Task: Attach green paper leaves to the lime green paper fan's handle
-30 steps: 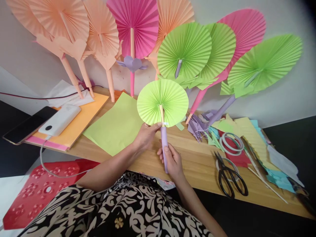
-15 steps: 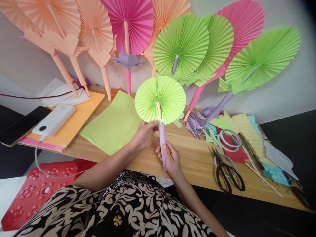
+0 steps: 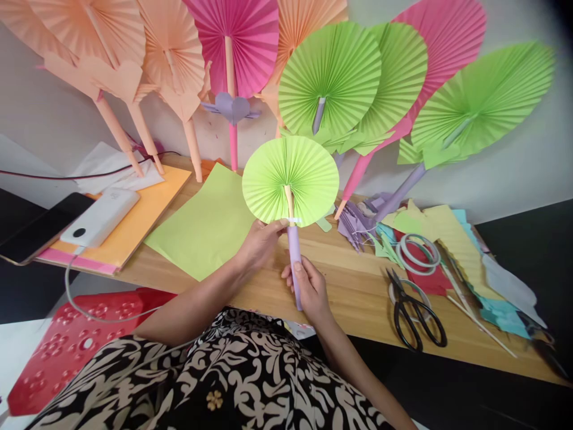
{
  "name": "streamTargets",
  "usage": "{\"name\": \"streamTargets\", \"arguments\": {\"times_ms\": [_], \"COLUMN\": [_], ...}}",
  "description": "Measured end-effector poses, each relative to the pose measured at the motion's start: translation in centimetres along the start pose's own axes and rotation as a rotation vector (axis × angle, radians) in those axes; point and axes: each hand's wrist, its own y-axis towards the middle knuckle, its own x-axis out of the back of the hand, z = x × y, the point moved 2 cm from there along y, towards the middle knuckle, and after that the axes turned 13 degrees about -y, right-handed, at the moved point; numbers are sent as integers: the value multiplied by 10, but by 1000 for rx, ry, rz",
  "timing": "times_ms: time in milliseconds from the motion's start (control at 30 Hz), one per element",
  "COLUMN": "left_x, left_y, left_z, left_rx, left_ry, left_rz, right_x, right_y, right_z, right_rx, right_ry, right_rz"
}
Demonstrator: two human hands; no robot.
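A round pleated light-green paper fan [image 3: 290,178] on a lilac paper handle [image 3: 295,251] stands upright over the wooden tabletop [image 3: 353,298]. My right hand [image 3: 311,289] is wrapped round the lower handle. My left hand [image 3: 261,242] pinches the top of the handle, where a pale strip of tape circles it just under the fan. Both hands are closed on the fan.
Several finished fans in peach, pink [image 3: 237,42] and green [image 3: 329,74] lean on the wall behind. A green paper sheet [image 3: 201,230] lies at left, with a power bank [image 3: 101,216] and phone [image 3: 31,230]. Black scissors [image 3: 414,313], tape rings [image 3: 418,254] and paper scraps lie at right.
The view has shifted slightly; the fan and both hands keep nearly the same pose, the fan held a little higher in the picture than a second ago.
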Motion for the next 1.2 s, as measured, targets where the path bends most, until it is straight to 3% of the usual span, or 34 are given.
{"name": "streamTargets", "arguments": {"times_ms": [133, 300, 433, 567, 933, 1200], "left_x": [4, 6, 2, 2, 3, 5], "left_y": [1, 2, 0, -2, -2, -1], "left_z": [3, 7, 8, 8, 10, 9], "left_rx": [9, 11, 39, 41, 28, -22], "left_ry": [-15, -54, -47, -32, 25, 28], "left_rz": [-5, 26, 73, 70, 96, 96], "right_x": [3, 19, 21, 15, 10, 6], "right_y": [2, 21, 43, 56, 58, 60], "right_z": [1, 21, 52, 68, 69, 64], "right_rx": [15, 87, 177, 124, 60, 103], "right_ry": [-5, 65, 126, 135, 121, 129], "right_rz": [-54, -235, -217, -256, -287, -305]}}
